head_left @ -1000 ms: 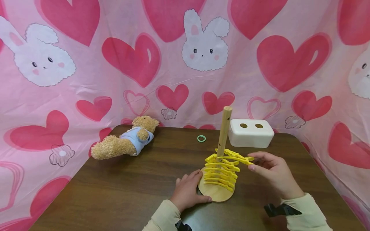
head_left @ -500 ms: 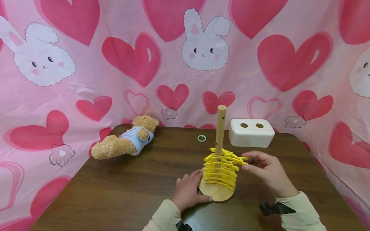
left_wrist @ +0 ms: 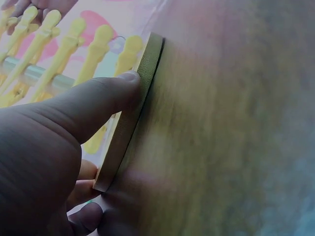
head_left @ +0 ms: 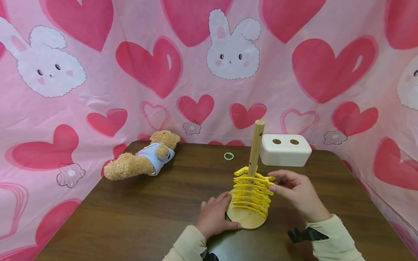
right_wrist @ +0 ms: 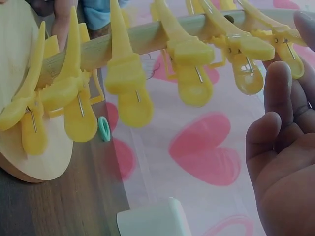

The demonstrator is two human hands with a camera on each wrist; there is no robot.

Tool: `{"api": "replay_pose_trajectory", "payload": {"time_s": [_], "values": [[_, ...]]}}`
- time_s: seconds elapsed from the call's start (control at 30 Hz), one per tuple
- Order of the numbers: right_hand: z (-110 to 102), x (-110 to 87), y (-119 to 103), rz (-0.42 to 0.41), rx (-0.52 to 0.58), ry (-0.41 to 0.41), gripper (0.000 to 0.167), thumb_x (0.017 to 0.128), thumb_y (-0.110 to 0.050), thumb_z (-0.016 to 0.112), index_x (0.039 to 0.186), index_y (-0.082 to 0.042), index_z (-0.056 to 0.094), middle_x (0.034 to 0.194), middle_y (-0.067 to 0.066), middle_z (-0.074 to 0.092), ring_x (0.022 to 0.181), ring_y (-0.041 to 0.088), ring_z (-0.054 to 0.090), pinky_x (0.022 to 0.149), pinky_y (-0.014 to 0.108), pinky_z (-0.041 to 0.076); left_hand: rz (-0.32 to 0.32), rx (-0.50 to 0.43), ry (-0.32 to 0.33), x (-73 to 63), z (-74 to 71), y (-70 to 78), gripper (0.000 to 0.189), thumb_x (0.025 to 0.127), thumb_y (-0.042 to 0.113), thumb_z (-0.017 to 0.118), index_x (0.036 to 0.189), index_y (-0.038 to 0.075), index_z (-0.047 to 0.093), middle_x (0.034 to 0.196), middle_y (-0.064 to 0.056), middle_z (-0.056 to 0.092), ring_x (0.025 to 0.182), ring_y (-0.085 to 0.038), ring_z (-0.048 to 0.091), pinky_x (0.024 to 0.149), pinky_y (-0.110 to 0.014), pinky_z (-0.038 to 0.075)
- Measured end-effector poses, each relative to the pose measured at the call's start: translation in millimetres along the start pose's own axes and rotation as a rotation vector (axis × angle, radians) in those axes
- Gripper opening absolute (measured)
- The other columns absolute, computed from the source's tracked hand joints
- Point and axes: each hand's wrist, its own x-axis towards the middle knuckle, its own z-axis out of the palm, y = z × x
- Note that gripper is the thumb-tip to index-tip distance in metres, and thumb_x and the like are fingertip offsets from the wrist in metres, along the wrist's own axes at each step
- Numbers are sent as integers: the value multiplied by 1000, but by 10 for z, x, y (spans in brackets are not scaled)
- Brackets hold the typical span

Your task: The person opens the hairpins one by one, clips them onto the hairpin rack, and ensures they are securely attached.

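A wooden stand has a round base [head_left: 246, 220] and an upright post [head_left: 256, 146], tilted slightly right. My left hand [head_left: 213, 218] grips the base's edge, thumb at the front and fingers at the far left, as the left wrist view confirms. Several yellow hair clips [right_wrist: 130, 73] are clamped along the post one above another, handles pointing right. At the top of the row, my right hand [head_left: 300, 194] pinches the handle end of the uppermost clip [right_wrist: 290, 54] between thumb and fingers. That clip's long arms lie on either side of the post.
A teddy bear [head_left: 147, 159] in a blue top lies at the back left of the brown table [head_left: 147, 206]. Behind the post are a small green ring [head_left: 229, 156] and a white box [head_left: 285, 152] with two holes. A pink heart-patterned cloth hangs around the table.
My right hand has moved left, bringing the top clip across the post above the other clips. The post leaned left, then back right. My left hand has stayed on the base.
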Motion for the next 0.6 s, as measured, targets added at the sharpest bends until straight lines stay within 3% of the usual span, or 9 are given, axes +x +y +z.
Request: {"api": "replay_pose_trajectory", "payload": {"time_s": [0.4, 0.6], "values": [[28, -43, -4, 82, -28, 22, 35, 90, -14, 76, 124, -6, 68, 96, 9, 67, 81, 21, 61, 66, 31, 52, -8, -64, 9, 3, 54, -97, 103, 67, 71, 80, 151, 21, 48, 153, 3, 46, 111, -22, 50, 79, -41, 30], [37, -92, 24, 7, -13, 47, 42, 90, -6, 74, 131, -7, 63, 112, 7, 69, 86, 17, 63, 69, 29, 54, -4, -68, 29, -32, 75, -147, 103, 68, 72, 79, 151, 20, 48, 152, 1, 47, 114, -24, 51, 80, -42, 31]]}}
